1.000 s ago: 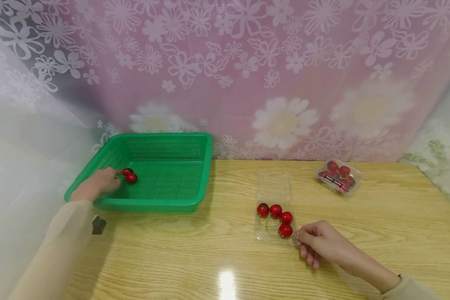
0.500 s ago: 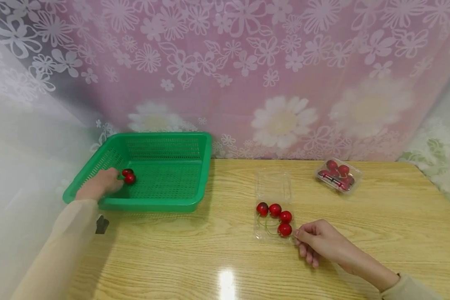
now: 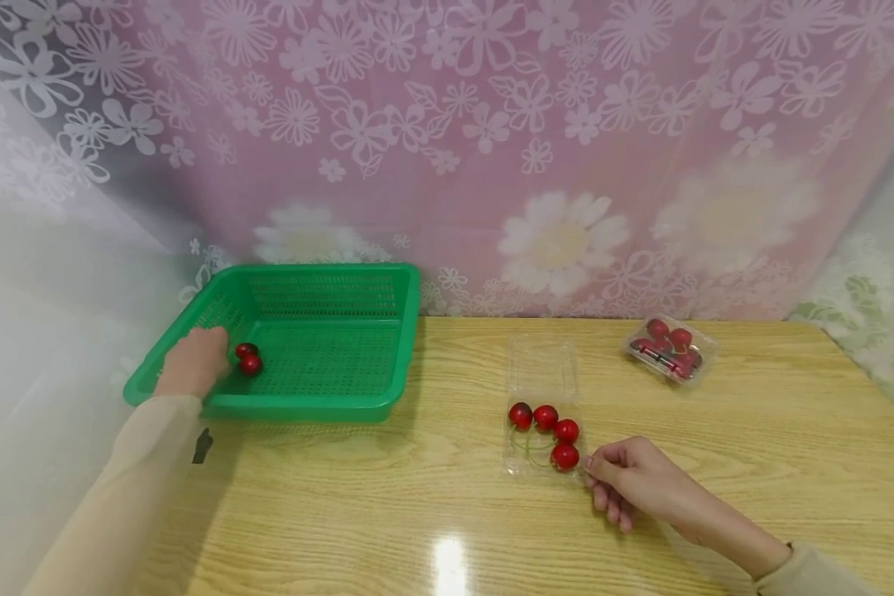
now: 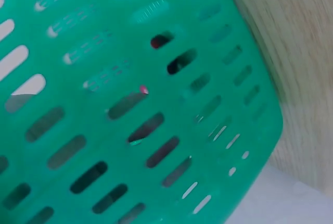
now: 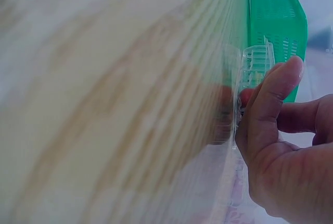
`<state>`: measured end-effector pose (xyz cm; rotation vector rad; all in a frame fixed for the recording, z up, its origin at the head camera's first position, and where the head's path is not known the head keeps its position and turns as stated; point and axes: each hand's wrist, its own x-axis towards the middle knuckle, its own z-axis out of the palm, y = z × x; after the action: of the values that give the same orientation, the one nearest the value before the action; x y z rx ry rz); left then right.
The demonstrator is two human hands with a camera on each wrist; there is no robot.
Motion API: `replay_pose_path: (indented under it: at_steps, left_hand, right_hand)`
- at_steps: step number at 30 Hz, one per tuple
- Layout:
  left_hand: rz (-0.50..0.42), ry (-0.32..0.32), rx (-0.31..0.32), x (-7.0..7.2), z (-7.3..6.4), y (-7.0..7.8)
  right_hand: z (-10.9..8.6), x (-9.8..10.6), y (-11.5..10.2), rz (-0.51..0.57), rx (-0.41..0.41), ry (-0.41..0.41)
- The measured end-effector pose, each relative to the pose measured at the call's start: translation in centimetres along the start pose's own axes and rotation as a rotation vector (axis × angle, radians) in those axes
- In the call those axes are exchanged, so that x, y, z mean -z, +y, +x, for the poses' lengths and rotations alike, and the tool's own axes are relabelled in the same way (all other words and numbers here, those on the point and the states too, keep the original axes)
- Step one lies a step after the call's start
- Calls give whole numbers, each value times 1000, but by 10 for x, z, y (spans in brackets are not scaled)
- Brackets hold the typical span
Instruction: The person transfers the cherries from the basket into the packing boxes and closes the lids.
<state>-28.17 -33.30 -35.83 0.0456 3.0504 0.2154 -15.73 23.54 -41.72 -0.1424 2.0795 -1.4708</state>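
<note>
Inside the green basket point(image 3: 343, 407), my left hand point(image 3: 194, 362) is beside two red cherries point(image 3: 249, 364), its back turned up and fingers curled down. The cherries follow the hand, as if held by their stems; fingertips and stems are hidden. Only the slotted basket wall point(image 4: 171, 99) fills most of the left wrist view. On the table, my right hand point(image 3: 633, 480) pinches the near right edge of an open clear plastic box point(image 3: 542, 372) between thumb and forefinger. Several cherries point(image 3: 566, 431) with green stems lie in its near half; its lid lies folded back.
Farther right stands a closed clear box point(image 3: 670, 349) packed with cherries. A floral curtain point(image 3: 447, 165) hangs behind the wooden table point(image 3: 343, 513). Below my left wrist a small dark object point(image 3: 202, 445) shows by the sleeve.
My left hand has drawn back slightly to the left, and the two cherries in the basket have shifted left and nearer with it. The right hand and open box stay put.
</note>
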Motion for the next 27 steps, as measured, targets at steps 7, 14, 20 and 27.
replay_pose_path:
  at_steps: [7, 14, 20, 27]
  left_hand:
    - [61, 10, 32, 4, -2, 3]
    - [65, 57, 25, 9, -3, 10]
    - [68, 99, -48, 9, -5, 9]
    - [52, 126, -145, 9, -10, 11]
  right_hand:
    - [-1, 0, -1, -3, 4, -2]
    - [0, -1, 0, -5, 10, -3]
    - [0, 0, 0, -9, 9, -3]
    - [0, 0, 0, -9, -2, 3]
